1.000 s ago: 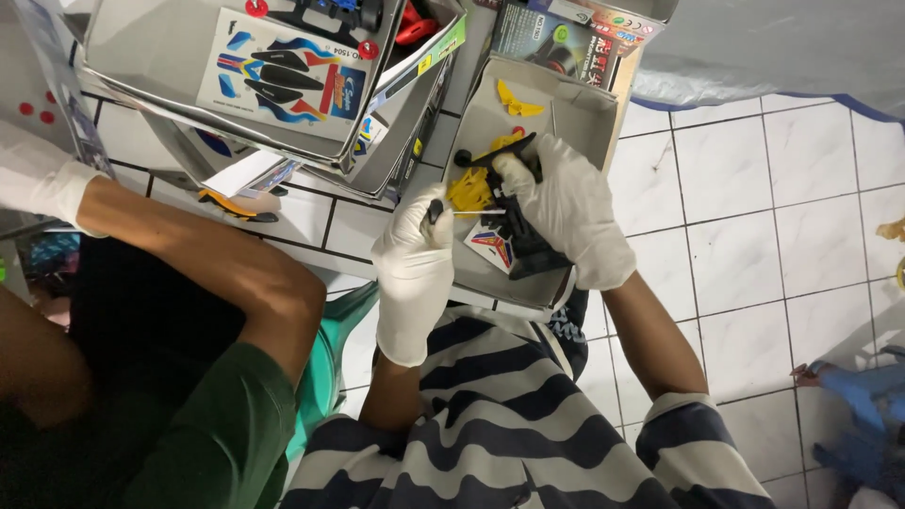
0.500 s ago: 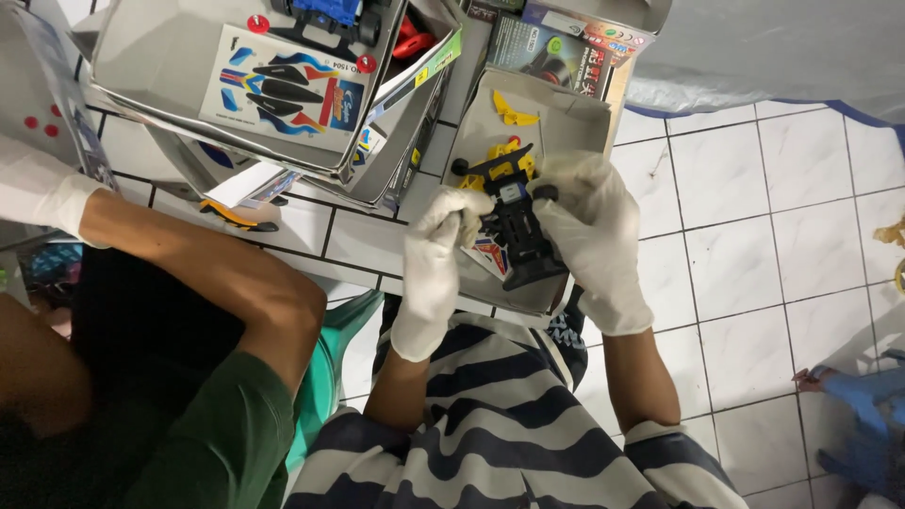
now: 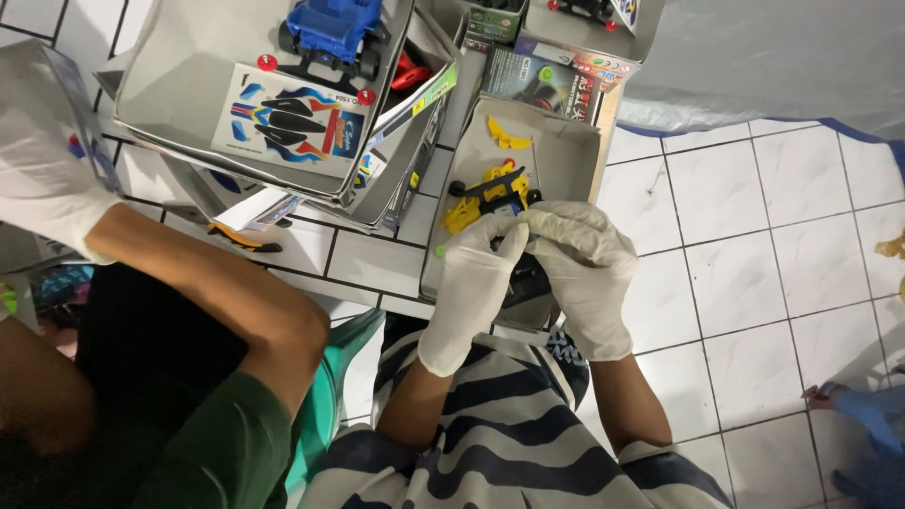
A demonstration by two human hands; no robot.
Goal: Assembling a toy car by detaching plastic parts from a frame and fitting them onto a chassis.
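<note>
Hidden and cut-off parts around our gloved hands

Our left hand (image 3: 474, 283) and right hand (image 3: 582, 273) cover most of the small black piece (image 3: 524, 280) between them, so we cannot tell its shape or how we grip it. The yellow toy car (image 3: 486, 195) is partly hidden behind our fingertips. A co-worker's gloved hand (image 3: 47, 179) runs off the left edge, the blue toy truck (image 3: 330, 28) is clipped by the top edge, and the blue object (image 3: 863, 415) at the right edge is too cut off to identify.
</note>
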